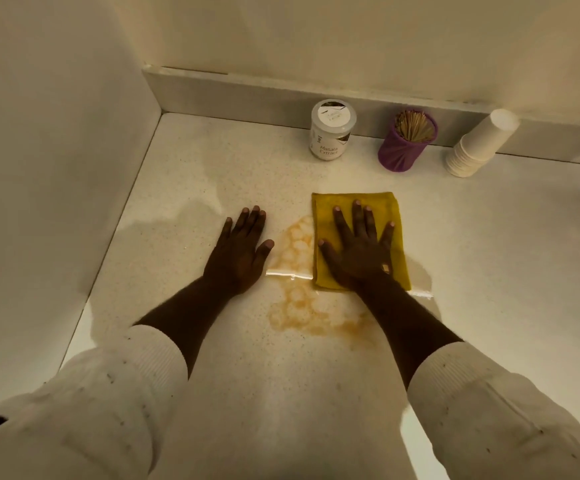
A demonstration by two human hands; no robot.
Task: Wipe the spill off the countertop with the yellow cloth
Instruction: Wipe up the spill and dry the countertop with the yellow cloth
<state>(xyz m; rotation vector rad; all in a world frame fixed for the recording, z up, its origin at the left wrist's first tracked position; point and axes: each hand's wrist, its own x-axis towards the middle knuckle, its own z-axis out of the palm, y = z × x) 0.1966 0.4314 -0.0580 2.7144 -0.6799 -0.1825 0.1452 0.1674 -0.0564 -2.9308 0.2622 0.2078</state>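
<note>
A folded yellow cloth (330,206) lies flat on the pale speckled countertop (212,174). My right hand (361,247) presses down on it, palm flat and fingers spread. An orange-brown spill (299,306) spreads over the countertop between my hands and toward me; the cloth's left edge and lower part cover some of it. My left hand (240,251) rests flat on the bare countertop just left of the spill, fingers together, holding nothing.
Along the back ledge stand a white jar labelled Masala Extract (331,129), a purple holder of toothpicks (408,140) and a leaning stack of white paper cups (478,147). A wall (56,150) bounds the counter on the left.
</note>
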